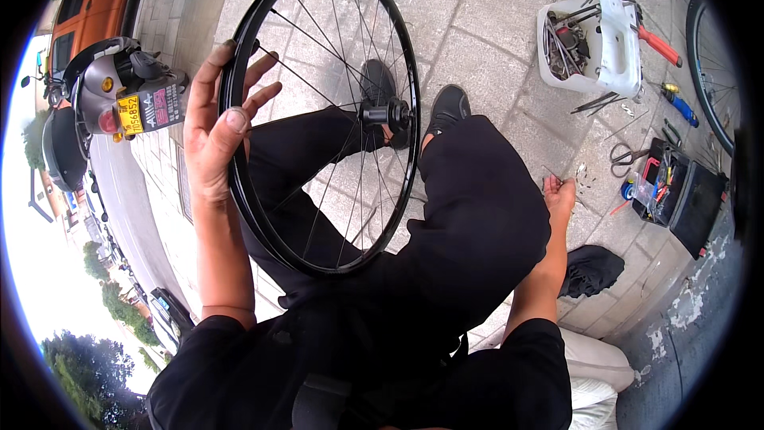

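Note:
A black spoked bicycle wheel point(263, 215) stands upright on my lap, between my knees in black trousers. My left hand point(213, 123) grips its rim on the left side, thumb across the rim and fingers behind it. The hub point(386, 114) with its axle sits near my black shoes point(450, 105). My right hand point(559, 193) reaches down to the paving on my right, fingers curled over small loose bits lying on the stones; whether it holds one I cannot tell.
A white plastic tub point(617, 40) of tools stands at the upper right, with screwdrivers and scissors point(625, 158) scattered around it. An open black toolbox point(676, 191) sits right of my hand. A scooter point(119, 95) is parked on the left, a black cloth point(593, 269) lies by my hip.

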